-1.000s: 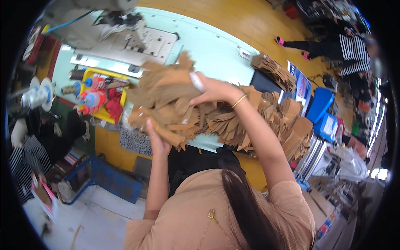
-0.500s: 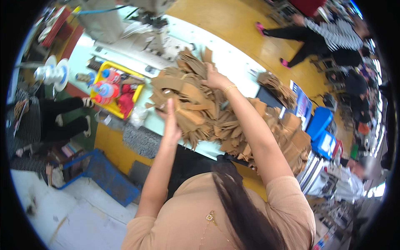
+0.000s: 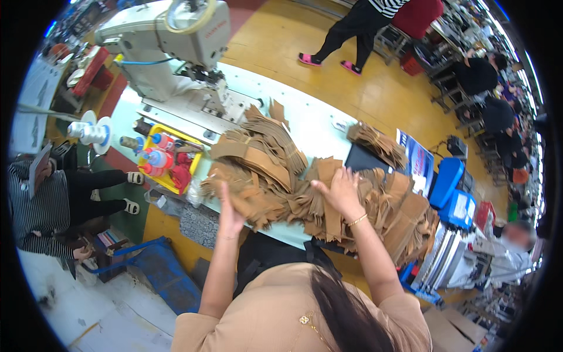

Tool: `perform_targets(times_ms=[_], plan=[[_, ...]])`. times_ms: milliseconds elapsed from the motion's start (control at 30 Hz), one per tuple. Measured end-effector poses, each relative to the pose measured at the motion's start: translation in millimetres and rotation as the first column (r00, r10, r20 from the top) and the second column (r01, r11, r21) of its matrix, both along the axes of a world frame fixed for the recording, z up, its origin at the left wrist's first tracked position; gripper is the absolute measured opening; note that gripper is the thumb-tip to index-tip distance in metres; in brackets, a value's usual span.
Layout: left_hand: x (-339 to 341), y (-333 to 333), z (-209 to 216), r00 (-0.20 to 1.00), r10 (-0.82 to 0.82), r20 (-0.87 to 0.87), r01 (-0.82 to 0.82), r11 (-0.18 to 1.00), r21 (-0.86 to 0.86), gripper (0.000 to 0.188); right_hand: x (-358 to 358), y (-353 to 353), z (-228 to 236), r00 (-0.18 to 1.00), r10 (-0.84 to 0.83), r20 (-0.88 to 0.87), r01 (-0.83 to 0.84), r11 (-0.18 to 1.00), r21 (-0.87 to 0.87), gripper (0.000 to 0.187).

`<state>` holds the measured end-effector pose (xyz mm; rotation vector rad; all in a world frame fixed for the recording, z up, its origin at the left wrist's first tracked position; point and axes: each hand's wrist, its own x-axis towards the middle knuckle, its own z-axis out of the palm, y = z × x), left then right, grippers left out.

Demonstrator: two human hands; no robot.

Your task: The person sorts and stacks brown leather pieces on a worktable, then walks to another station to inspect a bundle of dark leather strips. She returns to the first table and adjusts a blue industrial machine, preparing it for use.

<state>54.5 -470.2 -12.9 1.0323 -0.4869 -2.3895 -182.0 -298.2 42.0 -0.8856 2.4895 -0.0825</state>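
Note:
A wide heap of brown fabric strips [image 3: 258, 155], stacked in loose bundles, lies along the near side of a pale green sewing table [image 3: 316, 114]. At the heap's near left edge, my left hand [image 3: 231, 218] touches the strips with its thumb stretched upward; its other fingers are partly hidden. My right hand [image 3: 342, 192] rests on the middle of the heap, thumb out to the side and fingers extended, not wrapped round anything. More stacked strips [image 3: 407, 226] lie to the right of this hand, and a separate bundle [image 3: 378, 145] sits farther back on a dark flat object.
A white sewing machine [image 3: 170, 50] stands at the far left of the table. Beside it are a yellow tray [image 3: 183, 186] with thread spools and several white cones [image 3: 94, 134]. Blue bins [image 3: 456, 190] stand at the right. People are at left and far right.
My right hand has come nearer and to the right, from the heap's far side to its middle. My left hand has shifted slightly left and nearer. The head view has also shifted, showing more of the machine.

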Motion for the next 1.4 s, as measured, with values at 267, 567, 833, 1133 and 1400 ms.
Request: perform_targets(times_ms=[267, 567, 833, 1133, 1400], plan=[[-26.1, -10.2, -24.6, 0.642, -0.049, 0.765, 0.449, 0.834, -0.322, 0.108, -0.8, 2.2, -20.4, 0.897, -0.187, 0.401, 0.308, 0.915, -0.262, 0.099], [-89.2, 18.5, -14.3, 0.498, -0.032, 0.867, 0.416, 0.886, -0.206, 0.109, 34.9, -11.2, -45.5, 0.943, -0.191, 0.272, 0.293, 0.864, -0.410, 0.086], [-30.9, 26.6, -25.4, 0.865, 0.137, 0.482, 0.108, 0.888, -0.446, 0.090, 8.3, 0.3, 10.1, 0.809, -0.154, 0.567, 0.466, 0.757, -0.459, 0.083], [-33.1, 49.4, -23.1, 0.783, 0.047, 0.620, 0.267, 0.875, -0.403, 0.091, -17.7, -158.1, 51.8, 0.817, 0.509, 0.271, -0.309, 0.784, -0.539, 0.092], [-21.6, 66.4, 0.8, 0.707, 0.149, 0.692, 0.381, 0.744, -0.549, 0.085, -55.7, -143.1, -17.0, 0.920, 0.333, 0.207, -0.123, 0.747, -0.653, 0.084]])
